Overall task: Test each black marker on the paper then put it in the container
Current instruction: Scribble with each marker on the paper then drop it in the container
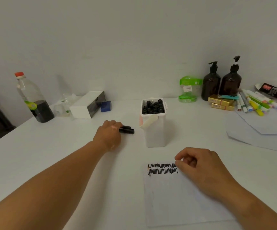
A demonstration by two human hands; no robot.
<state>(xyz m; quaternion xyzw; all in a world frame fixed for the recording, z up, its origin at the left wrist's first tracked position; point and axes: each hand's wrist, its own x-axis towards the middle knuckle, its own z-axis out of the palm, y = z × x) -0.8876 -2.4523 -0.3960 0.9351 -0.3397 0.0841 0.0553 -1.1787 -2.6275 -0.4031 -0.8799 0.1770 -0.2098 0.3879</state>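
Two black markers (127,129) lie side by side on the white table, left of the white container (155,135). My left hand (108,135) reaches out over their left ends, its fingers curled onto them. The container stands upright with several black markers (153,107) packed inside, caps up. The paper (181,200) lies in front of it with two rows of black scribble (162,168) at its top. My right hand (199,170) rests on the paper beside the scribble, fingers loosely curled, holding nothing.
At the back left stand a plastic bottle with dark liquid (33,98), a white box (88,104) and a small blue box (105,106). Back right hold a green pouch (188,89), two brown pump bottles (220,83), gold boxes (220,102), coloured markers (257,103) and loose sheets (259,128).
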